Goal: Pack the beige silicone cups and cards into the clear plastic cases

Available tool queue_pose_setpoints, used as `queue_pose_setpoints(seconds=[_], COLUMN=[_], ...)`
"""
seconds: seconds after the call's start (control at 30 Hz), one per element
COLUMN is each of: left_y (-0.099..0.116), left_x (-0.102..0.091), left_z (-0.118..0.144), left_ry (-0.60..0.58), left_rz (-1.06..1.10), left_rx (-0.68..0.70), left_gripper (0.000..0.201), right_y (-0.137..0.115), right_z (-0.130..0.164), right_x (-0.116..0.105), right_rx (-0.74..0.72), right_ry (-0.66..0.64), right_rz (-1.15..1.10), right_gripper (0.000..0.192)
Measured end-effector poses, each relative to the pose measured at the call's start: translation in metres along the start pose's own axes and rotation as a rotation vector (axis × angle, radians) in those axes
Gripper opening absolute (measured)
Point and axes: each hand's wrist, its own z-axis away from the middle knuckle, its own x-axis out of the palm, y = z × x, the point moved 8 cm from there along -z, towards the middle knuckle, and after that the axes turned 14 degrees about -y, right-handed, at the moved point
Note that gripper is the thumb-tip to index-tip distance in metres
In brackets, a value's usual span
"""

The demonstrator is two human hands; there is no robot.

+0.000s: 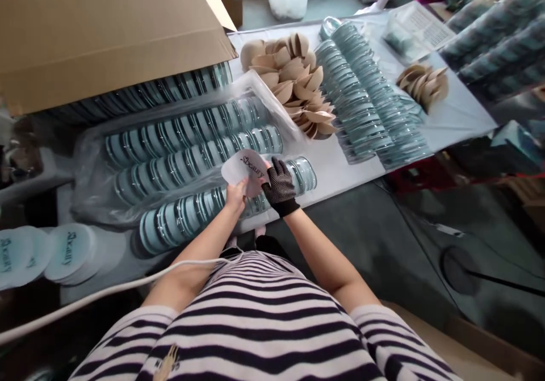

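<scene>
Between my two hands is a thin white printed disc point(240, 169) with dark lettering on its face, held over the table's front edge. Bare fingers of my left hand point(237, 195) pinch its lower edge. My right hand point(281, 187), in a dark dotted glove, has its fingers closed at the disc's right edge. Just beneath lies a row of clear round plastic containers point(183, 222) with pale discs inside, running left and right of my hands. Two more such rows point(183, 125) rest in a clear plastic bag point(91, 159) behind it.
Beige moulded cups point(293, 77) are heaped behind my hands. Stacked clear plastic lids point(353, 94) stand to their right, near a white basket point(419, 29). A cardboard box point(114, 34) rises at the back left. Printed white discs point(70, 253) lie at the left. A white cord point(128, 284) crosses in front.
</scene>
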Motion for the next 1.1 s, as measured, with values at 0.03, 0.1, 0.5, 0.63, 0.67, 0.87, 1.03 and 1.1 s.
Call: queue_pose_setpoints(seconds=[0.03, 0.1, 0.5, 0.63, 0.67, 0.87, 1.03, 1.1], left_y=[0.002, 0.004, 0.034, 0.03, 0.03, 0.03, 0.028, 0.027], left_x=[-0.003, -0.006, -0.035, -0.038, -0.038, -0.037, -0.038, -0.039], left_z=[0.004, 0.009, -0.015, -0.016, -0.016, -0.016, -0.015, -0.014], left_ry=[-0.006, -0.046, -0.021, -0.026, -0.023, -0.021, -0.004, 0.012], left_rz=[-0.023, -0.045, 0.11, 0.106, 0.106, 0.129, 0.144, 0.146], left_rx=[-0.018, -0.075, -0.085, -0.117, -0.125, -0.139, -0.163, -0.172], left_gripper=[0.033, 0.03, 0.044, 0.04, 0.04, 0.045, 0.043, 0.043], right_y=[-0.006, -0.005, 0.013, 0.003, 0.001, -0.001, 0.003, 0.007], right_z=[0.003, 0.011, 0.137, 0.088, 0.079, 0.078, 0.071, 0.067], right_x=[0.007, 0.016, 0.074, 0.103, 0.104, 0.101, 0.099, 0.1], right_rx=[0.019, 0.153, 0.392, 0.423, 0.421, 0.419, 0.432, 0.466], right_ry=[-0.015, -0.051, -0.302, -0.385, -0.381, -0.411, -0.343, -0.331], right_rz=[-0.028, -0.112, 0.239, 0.271, 0.271, 0.279, 0.197, 0.169], right_gripper=[0.054, 0.047, 0.034, 0.04, 0.041, 0.033, 0.035, 0.033])
